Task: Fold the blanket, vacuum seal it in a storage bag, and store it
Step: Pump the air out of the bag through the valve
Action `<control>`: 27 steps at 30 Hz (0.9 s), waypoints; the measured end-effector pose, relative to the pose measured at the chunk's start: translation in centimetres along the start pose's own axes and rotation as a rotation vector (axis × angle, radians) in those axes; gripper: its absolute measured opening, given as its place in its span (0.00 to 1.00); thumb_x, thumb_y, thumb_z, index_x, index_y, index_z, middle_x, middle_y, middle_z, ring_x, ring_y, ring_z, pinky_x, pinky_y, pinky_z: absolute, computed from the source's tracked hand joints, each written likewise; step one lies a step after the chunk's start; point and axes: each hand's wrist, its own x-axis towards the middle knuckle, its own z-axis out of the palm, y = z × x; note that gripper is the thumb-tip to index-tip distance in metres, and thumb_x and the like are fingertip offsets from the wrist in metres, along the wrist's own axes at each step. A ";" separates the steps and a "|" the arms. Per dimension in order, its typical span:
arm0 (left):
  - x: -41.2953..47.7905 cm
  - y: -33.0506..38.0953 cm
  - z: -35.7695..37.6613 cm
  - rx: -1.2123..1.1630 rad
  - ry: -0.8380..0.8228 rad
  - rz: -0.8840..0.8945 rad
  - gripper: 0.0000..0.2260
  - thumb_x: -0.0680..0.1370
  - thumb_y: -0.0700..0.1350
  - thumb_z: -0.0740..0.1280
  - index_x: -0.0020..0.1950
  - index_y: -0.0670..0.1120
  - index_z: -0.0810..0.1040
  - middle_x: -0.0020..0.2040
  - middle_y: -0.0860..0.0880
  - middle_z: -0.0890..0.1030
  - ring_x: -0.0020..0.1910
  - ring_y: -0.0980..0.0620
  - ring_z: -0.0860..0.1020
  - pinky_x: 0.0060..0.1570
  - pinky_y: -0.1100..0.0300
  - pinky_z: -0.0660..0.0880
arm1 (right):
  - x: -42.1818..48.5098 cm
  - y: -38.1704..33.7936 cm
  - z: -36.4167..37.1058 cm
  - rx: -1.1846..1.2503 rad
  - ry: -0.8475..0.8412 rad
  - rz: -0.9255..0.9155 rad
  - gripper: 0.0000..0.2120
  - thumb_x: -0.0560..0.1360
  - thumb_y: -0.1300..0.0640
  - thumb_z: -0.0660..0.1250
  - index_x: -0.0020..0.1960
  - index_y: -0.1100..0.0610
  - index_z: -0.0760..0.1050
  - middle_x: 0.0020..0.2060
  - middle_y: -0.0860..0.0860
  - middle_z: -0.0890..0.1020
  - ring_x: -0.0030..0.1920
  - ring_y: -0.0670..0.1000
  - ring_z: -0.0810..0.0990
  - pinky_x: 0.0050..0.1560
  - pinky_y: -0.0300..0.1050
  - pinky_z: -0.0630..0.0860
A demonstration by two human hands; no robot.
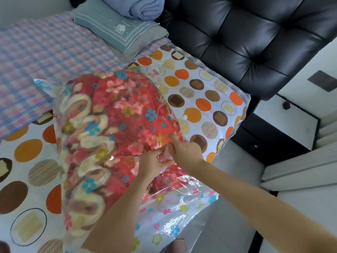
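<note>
A red flowered blanket [113, 128] lies folded inside a clear plastic storage bag [175, 221] printed with small flowers, on the bed. The bag's loose end hangs over the bed's near right edge. My left hand [155, 161] and my right hand [184, 150] meet on top of the bag near its right side. Both pinch a small pink piece [165, 156] on the bag there. My right index finger points out onto the plastic.
The bed wears a white sheet with coloured dots [206, 99]. A checked cover [45, 64], a teal pillow [116, 28] and a rolled blue blanket [145, 6] lie at the head. A black padded headboard [246, 37] stands to the right, with a black and white nightstand [295, 115] and grey floor [233, 179] beside it.
</note>
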 end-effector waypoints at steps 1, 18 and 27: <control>-0.1 0.0 0.0 -0.016 0.015 0.011 0.30 0.61 0.62 0.74 0.58 0.48 0.81 0.44 0.51 0.85 0.33 0.58 0.76 0.32 0.71 0.68 | 0.8 0.5 -0.9 -0.030 0.015 -0.033 0.05 0.73 0.55 0.69 0.46 0.57 0.77 0.20 0.50 0.66 0.18 0.52 0.63 0.23 0.32 0.50; 0.3 -0.2 -0.9 0.022 0.034 -0.016 0.25 0.61 0.61 0.75 0.51 0.47 0.83 0.31 0.62 0.78 0.30 0.52 0.75 0.30 0.62 0.68 | 4.0 -0.5 -6.9 0.186 0.377 0.145 0.11 0.70 0.59 0.58 0.40 0.58 0.78 0.21 0.51 0.70 0.21 0.53 0.65 0.27 0.37 0.55; 0.1 -0.2 -0.8 0.012 0.051 0.007 0.20 0.63 0.55 0.78 0.51 0.48 0.83 0.34 0.60 0.79 0.32 0.61 0.76 0.32 0.69 0.68 | 2.8 -0.5 -5.8 0.120 0.395 -0.016 0.06 0.69 0.62 0.64 0.37 0.57 0.79 0.17 0.48 0.60 0.18 0.52 0.57 0.26 0.32 0.49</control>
